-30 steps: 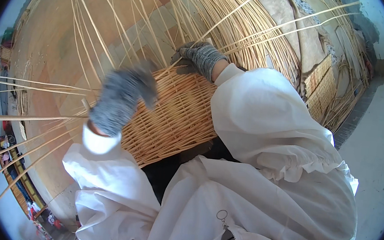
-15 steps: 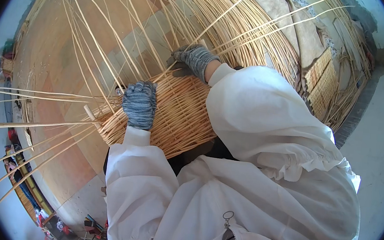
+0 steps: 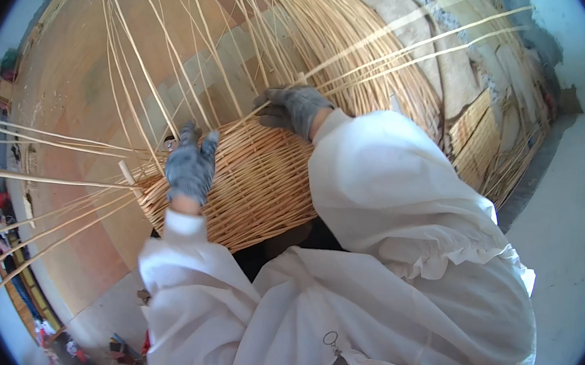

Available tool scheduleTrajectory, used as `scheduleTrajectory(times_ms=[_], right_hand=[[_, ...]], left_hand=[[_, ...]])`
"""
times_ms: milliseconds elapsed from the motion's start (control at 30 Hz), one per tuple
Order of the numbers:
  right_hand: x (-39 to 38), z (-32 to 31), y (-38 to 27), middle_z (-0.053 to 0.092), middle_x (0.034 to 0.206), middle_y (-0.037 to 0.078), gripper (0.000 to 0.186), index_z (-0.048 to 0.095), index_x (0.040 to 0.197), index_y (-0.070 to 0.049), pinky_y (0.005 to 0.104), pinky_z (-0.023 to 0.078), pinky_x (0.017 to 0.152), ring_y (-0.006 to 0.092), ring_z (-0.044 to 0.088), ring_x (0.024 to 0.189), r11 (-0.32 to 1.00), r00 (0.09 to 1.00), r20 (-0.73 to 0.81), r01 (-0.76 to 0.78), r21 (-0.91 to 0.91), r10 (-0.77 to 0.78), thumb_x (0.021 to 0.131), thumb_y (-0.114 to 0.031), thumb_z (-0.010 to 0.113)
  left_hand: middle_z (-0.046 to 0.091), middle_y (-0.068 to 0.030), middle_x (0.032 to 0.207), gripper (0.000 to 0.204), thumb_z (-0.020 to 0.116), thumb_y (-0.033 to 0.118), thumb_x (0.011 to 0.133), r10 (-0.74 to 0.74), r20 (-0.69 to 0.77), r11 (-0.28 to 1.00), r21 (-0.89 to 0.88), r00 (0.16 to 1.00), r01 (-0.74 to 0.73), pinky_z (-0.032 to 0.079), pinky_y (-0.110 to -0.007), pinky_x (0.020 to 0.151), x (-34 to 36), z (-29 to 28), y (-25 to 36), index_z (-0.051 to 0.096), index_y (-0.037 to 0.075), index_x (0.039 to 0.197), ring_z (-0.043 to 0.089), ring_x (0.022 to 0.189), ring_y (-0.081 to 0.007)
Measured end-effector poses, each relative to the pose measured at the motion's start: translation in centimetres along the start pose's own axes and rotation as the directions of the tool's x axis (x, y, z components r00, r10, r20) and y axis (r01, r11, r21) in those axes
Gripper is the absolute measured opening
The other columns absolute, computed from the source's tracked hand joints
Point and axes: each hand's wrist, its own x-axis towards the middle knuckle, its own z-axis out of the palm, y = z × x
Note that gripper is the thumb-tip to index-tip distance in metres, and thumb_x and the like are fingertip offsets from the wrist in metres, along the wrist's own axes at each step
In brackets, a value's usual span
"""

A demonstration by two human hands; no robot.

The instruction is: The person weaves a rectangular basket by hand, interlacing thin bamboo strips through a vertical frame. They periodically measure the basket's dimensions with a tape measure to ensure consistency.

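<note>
Straw-coloured wicker filled most of the view. A half-made basket (image 3: 264, 179) lay just in front of the person, close to their body, with its woven part tight and neat. Long thin sticks (image 3: 199, 51) stuck out from the basket's edge and fanned up and out to the left and the top. The left hand (image 3: 191, 165) wore a grey glove and lay on the woven part, near the left edge of the basket. Its fingers pointed up and were spread a little, pressing on the weave; I could not tell if this grip had hold of a stick or only rested there. The right hand (image 3: 297, 108) also wore a grey glove. It was at the top edge of the woven part, where the loose sticks began. Its grip was curled closed around one or more of the sticks there, but I could not tell how many. The two hands were apart, with a wide patch of weave between them. Both arms were in big white sleeves (image 3: 391, 193) that puffed out and hid the lower part of the basket. Under the basket was a brown floor (image 3: 65, 109). More wicker work (image 3: 489, 146) lay on the right, beside a pale grey floor (image 3: 572, 233). A few small colourful things (image 3: 20, 268) sat at the lower left edge, too small to make out.
</note>
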Motion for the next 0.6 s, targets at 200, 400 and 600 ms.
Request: scheduleTrajectory(times_ms=[200, 400, 600], right_hand=[[1.4, -3.9, -1.0, 0.062, 0.087, 0.018, 0.011, 0.055, 0.092, 0.002, 0.0327, 0.056, 0.065, 0.0257, 0.063, 0.077, 0.956, 0.991, 0.088, -0.073, -0.284, 0.102, 0.083, -0.005, 0.053], [1.2, -1.2, -3.4, 0.062, 0.084, 0.018, 0.009, 0.056, 0.087, 0.002, 0.0343, 0.054, 0.061, 0.0258, 0.062, 0.073, 0.936, 0.950, -0.071, -0.313, -0.161, 0.305, 0.083, -0.006, 0.052], [10.9, 5.1, -3.9, 0.054, 0.104, 0.020, 0.022, 0.055, 0.101, -0.005, 0.0356, 0.046, 0.079, 0.0255, 0.056, 0.096, 0.136, 0.848, 0.429, 0.486, -0.863, -0.311, 0.080, -0.011, 0.054]], left_hand=[[0.063, -0.0149, 0.092, 0.059, 0.045, 0.054, 0.081, -0.254, 0.485, 0.942, 0.321, 0.837, 0.100, 0.038, -0.039, 0.090, 3.3, 0.4, 1.1, 0.055, 0.003, 0.107, 0.055, 0.099, -0.0325], [0.064, -0.0121, 0.080, 0.057, 0.047, 0.056, 0.079, -0.230, 0.466, 0.973, 0.093, 0.854, 0.211, 0.040, -0.039, 0.085, 3.8, 2.6, -0.5, 0.059, 0.004, 0.100, 0.059, 0.088, -0.0277], [0.064, -0.0137, 0.082, 0.053, 0.037, 0.053, 0.085, -0.404, 0.198, 0.915, 0.105, 0.893, 0.390, 0.033, -0.047, 0.089, 3.2, 4.5, 0.6, 0.062, 0.008, 0.095, 0.060, 0.085, -0.0313]])
